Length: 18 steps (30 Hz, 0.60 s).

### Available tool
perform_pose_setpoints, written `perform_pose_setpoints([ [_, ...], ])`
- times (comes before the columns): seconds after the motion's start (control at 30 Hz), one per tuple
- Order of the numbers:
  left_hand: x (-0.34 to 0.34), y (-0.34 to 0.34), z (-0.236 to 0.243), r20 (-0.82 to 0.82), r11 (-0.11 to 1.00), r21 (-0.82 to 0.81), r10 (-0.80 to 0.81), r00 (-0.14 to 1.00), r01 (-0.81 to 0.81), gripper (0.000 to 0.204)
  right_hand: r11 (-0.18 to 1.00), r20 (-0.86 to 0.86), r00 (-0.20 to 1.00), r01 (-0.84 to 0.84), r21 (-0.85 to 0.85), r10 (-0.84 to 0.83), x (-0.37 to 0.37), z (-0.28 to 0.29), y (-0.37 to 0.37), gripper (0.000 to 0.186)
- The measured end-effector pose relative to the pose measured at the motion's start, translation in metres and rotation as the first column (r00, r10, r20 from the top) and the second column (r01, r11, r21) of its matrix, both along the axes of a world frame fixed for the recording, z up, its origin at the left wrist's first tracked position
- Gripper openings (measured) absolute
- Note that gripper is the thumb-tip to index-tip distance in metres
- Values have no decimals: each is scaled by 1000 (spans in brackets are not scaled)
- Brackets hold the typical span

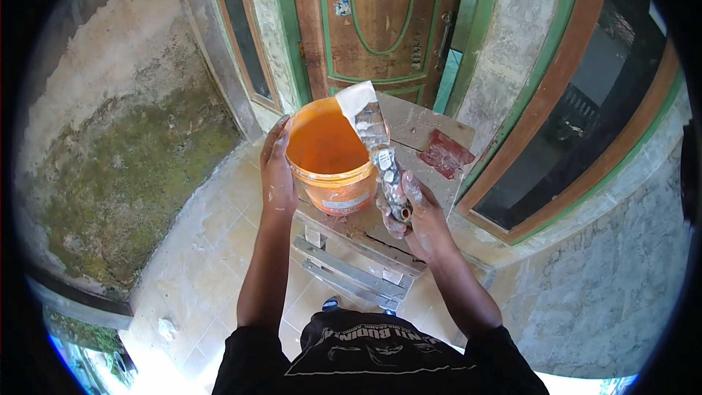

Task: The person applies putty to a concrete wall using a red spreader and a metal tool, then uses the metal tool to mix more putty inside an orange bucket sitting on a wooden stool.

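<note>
An orange plastic bucket (333,189) stands on a weathered wooden bench (409,123), its inside showing orange with pale smears at the rim. My left hand (278,168) is pressed around the bucket's left side, fingers up near the rim. In my right hand (418,212) is a putty knife (365,118), its handle caked with dried filler. Its wide blade points up and away, across the bucket's right rim. Whether the blade touches the rim I cannot tell. Whitish residue marks the fingers of both hands.
A dark red flat piece (446,153) lies on the bench at the right. Ahead is a brown wooden door (333,22) with green trim. A wood-framed window (578,139) is at the right, a mossy wall (124,161) at the left. Pale tiles (197,263) cover the floor.
</note>
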<state>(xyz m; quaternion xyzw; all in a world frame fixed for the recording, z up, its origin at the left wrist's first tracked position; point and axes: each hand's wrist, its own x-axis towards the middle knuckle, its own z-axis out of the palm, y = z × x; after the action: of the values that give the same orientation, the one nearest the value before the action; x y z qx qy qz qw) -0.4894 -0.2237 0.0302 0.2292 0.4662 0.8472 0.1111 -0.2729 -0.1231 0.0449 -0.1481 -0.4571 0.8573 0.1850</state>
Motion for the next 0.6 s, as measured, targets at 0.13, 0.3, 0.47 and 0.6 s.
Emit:
perform_pose_setpoints([
  [0.13,28,-15,-12,-18,978,-58,201,979,-202,41,993,-25,1000,-1,118,4,-9,-5,15,40],
  [0.3,89,-44,-30,-190,837,64,545,817,-543,32,947,-78,997,49,318,-25,-14,-10,26,34],
  [0.47,153,-52,-46,-430,902,187,431,794,-389,29,876,-91,991,126,466,-95,-20,-5,28,24],
  [0.6,171,-52,-52,-472,975,156,216,855,-160,13,654,-99,976,202,729,-191,-23,-4,37,29],
])
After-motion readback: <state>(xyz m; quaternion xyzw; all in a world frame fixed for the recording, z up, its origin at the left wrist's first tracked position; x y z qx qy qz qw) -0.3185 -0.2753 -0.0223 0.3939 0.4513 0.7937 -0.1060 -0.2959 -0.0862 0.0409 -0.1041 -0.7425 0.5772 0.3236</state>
